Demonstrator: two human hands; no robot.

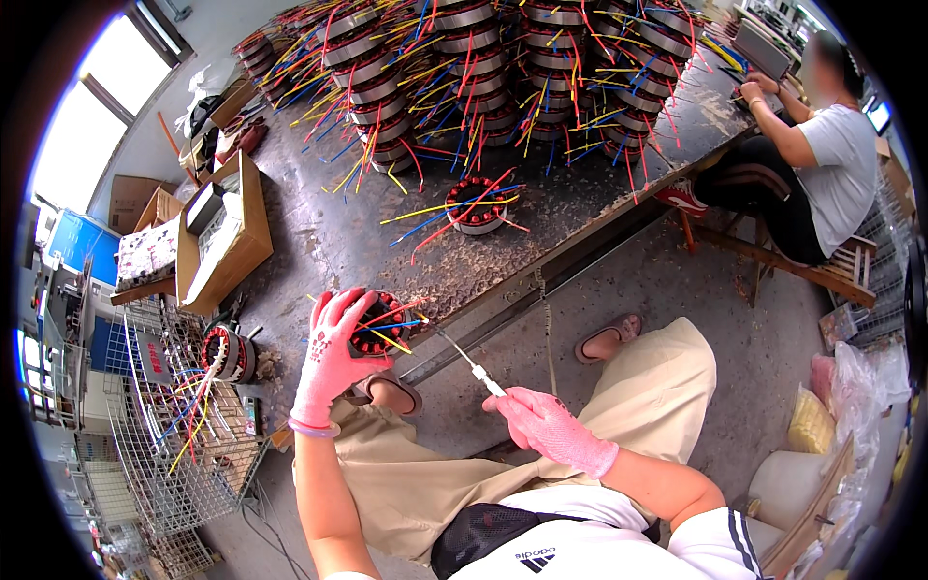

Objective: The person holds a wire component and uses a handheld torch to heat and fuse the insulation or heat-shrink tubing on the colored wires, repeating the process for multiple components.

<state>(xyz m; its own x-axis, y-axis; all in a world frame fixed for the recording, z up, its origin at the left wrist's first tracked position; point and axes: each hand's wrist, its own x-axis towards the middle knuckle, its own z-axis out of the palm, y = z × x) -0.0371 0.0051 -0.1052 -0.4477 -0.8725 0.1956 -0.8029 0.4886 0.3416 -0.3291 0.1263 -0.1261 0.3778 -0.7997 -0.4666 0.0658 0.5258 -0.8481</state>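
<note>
My left hand (327, 360), in a pink glove, is closed around a motor stator (367, 341) at the table's near edge. Red, yellow and blue wires stick out of the stator's face. In my right hand (549, 425), also gloved in pink, is a thin-shafted tool with a white handle (489, 381). Its metal shaft points up and left toward the held stator; whether the tip touches it I cannot tell. Farther back on the table, a single stator (478, 215) lies with its wires spread out.
Tall stacks of wired stators (474, 68) fill the table's far side. At left are an open cardboard box (237, 246), a wire rack (145, 406) and another stator (228, 355). A person (831, 155) sits on a wooden bench (793, 266) at the right, hands at the table.
</note>
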